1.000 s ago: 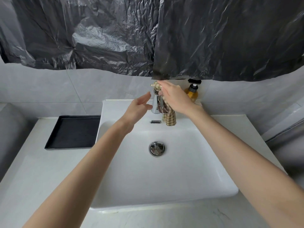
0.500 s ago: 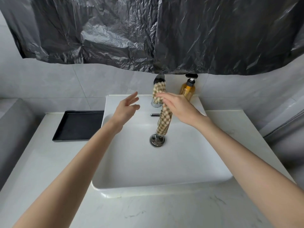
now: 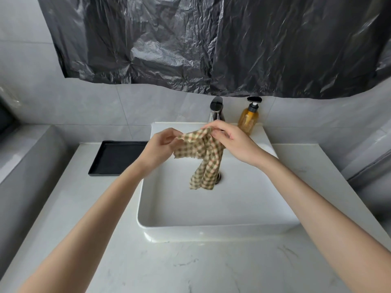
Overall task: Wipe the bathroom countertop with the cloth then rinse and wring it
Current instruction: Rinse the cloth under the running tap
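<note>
A green-and-cream checked cloth (image 3: 201, 153) hangs over the white basin (image 3: 211, 208). My left hand (image 3: 160, 144) pinches its left upper edge. My right hand (image 3: 230, 138) pinches the top right corner, and the rest of the cloth dangles down toward the drain, which it partly hides. The chrome faucet (image 3: 216, 109) stands just behind my hands; no water is visible running from it. The white marble countertop (image 3: 190, 267) spreads around the basin.
An amber soap pump bottle (image 3: 248, 117) stands right of the faucet. A black tray (image 3: 114, 158) lies on the counter left of the basin. Black plastic sheeting (image 3: 211, 43) covers the wall above. A grey ledge (image 3: 25, 149) borders the left side.
My right hand drew the cloth away from the faucet toward me. My left hand, open before, came in and took hold of the cloth's left edge, spreading it.
</note>
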{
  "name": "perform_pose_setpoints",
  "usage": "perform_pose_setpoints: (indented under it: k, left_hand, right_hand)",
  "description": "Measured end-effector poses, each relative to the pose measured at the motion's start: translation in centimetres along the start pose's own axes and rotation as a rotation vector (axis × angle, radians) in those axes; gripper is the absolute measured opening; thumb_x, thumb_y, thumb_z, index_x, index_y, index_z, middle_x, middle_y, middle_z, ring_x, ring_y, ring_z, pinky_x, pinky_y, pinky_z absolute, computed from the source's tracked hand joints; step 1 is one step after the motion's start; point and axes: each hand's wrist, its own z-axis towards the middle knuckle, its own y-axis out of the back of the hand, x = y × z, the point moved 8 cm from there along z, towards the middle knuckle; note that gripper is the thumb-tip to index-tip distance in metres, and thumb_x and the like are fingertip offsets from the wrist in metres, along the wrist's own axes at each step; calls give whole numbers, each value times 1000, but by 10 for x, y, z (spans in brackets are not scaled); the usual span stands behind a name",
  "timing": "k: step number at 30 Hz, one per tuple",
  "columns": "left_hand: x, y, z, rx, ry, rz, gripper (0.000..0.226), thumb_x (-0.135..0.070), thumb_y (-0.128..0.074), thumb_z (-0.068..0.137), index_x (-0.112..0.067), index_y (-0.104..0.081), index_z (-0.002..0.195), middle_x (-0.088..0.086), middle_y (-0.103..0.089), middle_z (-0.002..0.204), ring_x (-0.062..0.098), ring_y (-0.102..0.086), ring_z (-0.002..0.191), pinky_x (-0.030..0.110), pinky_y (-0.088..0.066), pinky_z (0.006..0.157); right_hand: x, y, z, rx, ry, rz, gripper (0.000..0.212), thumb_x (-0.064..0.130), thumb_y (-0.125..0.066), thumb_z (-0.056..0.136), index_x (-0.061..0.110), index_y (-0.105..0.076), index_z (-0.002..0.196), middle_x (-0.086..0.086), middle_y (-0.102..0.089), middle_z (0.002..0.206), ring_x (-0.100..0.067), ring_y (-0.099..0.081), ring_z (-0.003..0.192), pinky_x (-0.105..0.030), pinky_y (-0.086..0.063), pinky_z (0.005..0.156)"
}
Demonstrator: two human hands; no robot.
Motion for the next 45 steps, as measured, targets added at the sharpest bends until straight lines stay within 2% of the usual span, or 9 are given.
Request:
perform_pose_setpoints:
  k: [4,8,13,19,25,30,38,41,45]
  left_hand:
    - [13,8,-18,4,27,8,10,-12,-52,93,-15,-58,87,-8,-61,79,-7,-55,61,1,-39,58]
    - [22,7,-29,14,60,26,10,-13,-48,94,-13,-57,90,-1,-56,83,11,-49,73,15,-39,61]
    - [16,8,-35,37,101,-52,14,-17,-44,97,-16,-56,88,-6,-61,83,10,-54,76,21,-40,68]
    - [-10,-9,-40,124,150,-237,16,-21,-47,96,-17,-57,84,1,-63,83,15,-58,75,28,-49,79]
    - [-23,-36,-44,110,164,-350,16,-18,-46,97,-9,-59,99,14,-65,93,24,-61,83,33,-54,77]
    - [-31,-50,-48,95,155,-287,15,-19,-47,97,-14,-58,89,3,-65,85,14,-61,77,24,-54,72]
    - [-18,-20,-35,-191,192,-142,18,-21,-43,94,-23,-59,85,-6,-59,88,8,-56,82,26,-50,76]
    - [-5,-30,-25,-120,227,-82,18,-26,-42,95,-21,-59,95,-6,-60,87,11,-60,83,33,-47,85]
    - [18,-51,-7,-72,352,-187,17,-26,-46,94,-21,-57,82,0,-54,75,17,-57,67,33,-53,76]
  right_hand:
    - [-25,-25,-16,92,-169,-72,13,24,-51,97,27,-59,107,9,-63,76,-7,-56,74,-29,-41,75]
    - [-36,-40,-29,97,-281,23,8,17,-59,93,19,-66,96,6,-70,90,-4,-63,84,-27,-46,84]
    - [-27,-24,-40,-129,-255,12,13,16,-62,90,21,-73,94,6,-73,96,-3,-66,94,-25,-47,91]
    - [-9,-6,-51,-380,-269,46,14,14,-59,88,23,-68,94,4,-69,81,-13,-66,68,-31,-55,78]
    - [-3,-41,-63,-9,-274,430,29,10,-64,88,17,-53,114,2,-66,108,-18,-65,99,-32,-52,92]
    - [-12,-20,-73,-131,-228,425,18,7,-69,84,11,-60,99,-7,-71,83,-4,-65,64,-16,-49,65]
    - [-30,55,-77,-329,-155,142,13,16,-71,82,28,-69,81,10,-70,81,6,-63,73,-7,-45,71]
    - [-39,61,-66,-213,-219,-63,7,22,-68,84,25,-70,90,2,-71,86,-4,-64,80,-16,-46,71]
    - [-54,52,-40,60,-304,-284,25,15,-63,84,20,-65,109,-1,-69,108,-9,-60,91,-26,-48,75]
